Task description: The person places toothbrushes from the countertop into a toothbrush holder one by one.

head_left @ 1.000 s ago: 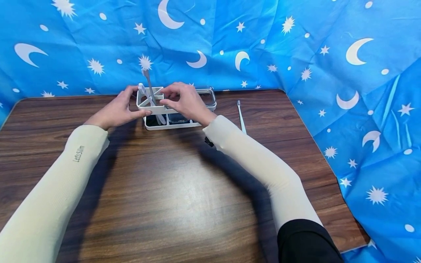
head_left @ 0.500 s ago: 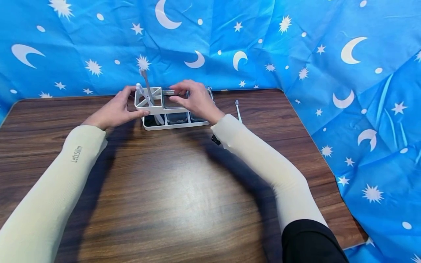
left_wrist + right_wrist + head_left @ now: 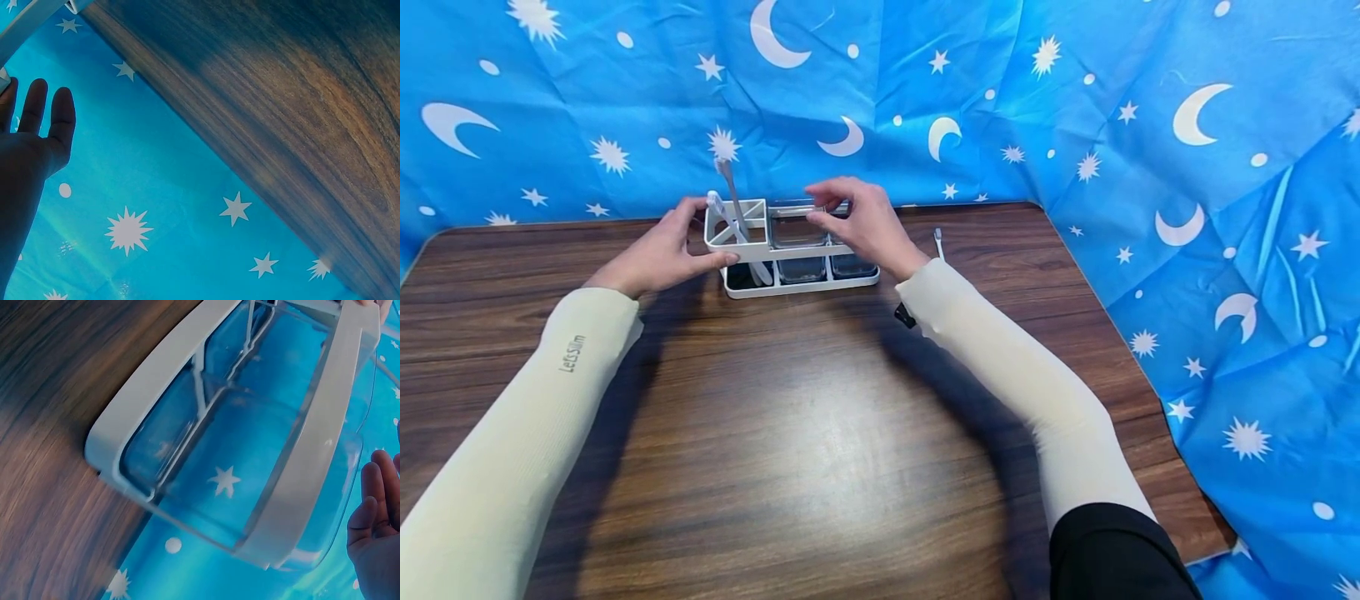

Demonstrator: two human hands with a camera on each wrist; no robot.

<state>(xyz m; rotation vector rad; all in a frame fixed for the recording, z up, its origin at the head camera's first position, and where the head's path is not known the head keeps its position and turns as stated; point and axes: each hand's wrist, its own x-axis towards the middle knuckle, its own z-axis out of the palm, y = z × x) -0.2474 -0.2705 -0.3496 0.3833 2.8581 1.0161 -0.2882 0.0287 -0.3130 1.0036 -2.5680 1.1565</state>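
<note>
The white holder (image 3: pixel 793 252) is being pinched by the left hand (image 3: pixel 658 254) and partly hidden by the loosely spread right hand (image 3: pixel 870 223).

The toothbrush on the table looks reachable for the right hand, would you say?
Probably yes: the right hand appears empty, with no obstacle visible between it and the toothbrush, which the sleeve partly hides.

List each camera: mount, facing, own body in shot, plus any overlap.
Head: worn on the head, facing forward and down over the tabletop to the white holder; shows the left hand, right hand and both sleeves.
Left wrist: on that wrist, facing the table edge and blue cloth; part of the left hand at left.
Right wrist: on that wrist, facing the holder's end; part of the right hand at right.
Shared: head and right wrist both show the holder.
</note>
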